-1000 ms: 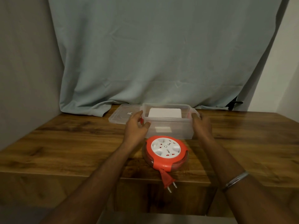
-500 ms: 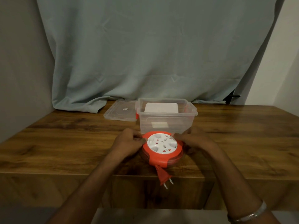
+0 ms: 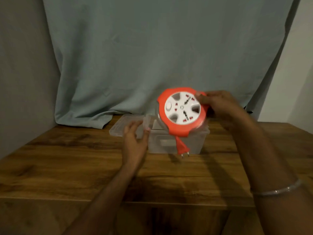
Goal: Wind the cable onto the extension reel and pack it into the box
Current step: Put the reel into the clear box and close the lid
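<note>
Reel (image 3: 182, 111), orange-rimmed with a white socket face, hangs tilted in the air above the clear plastic box (image 3: 174, 143), its face turned toward the camera and its orange plug (image 3: 182, 148) dangling in front of the box wall. Right hand (image 3: 218, 106) grasps the reel's right edge, fingers curled over the rim. Left hand (image 3: 135, 139) is released, fingers loosely spread, beside the box's left end, near the lid (image 3: 125, 124) on the wooden table (image 3: 67, 167).

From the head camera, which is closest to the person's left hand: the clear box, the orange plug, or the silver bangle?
From the left hand:
1. Clear plastic box, right beside its fingers.
2. Orange two-pin plug, dangling before the box.
3. Silver bangle, on the right wrist.
</note>
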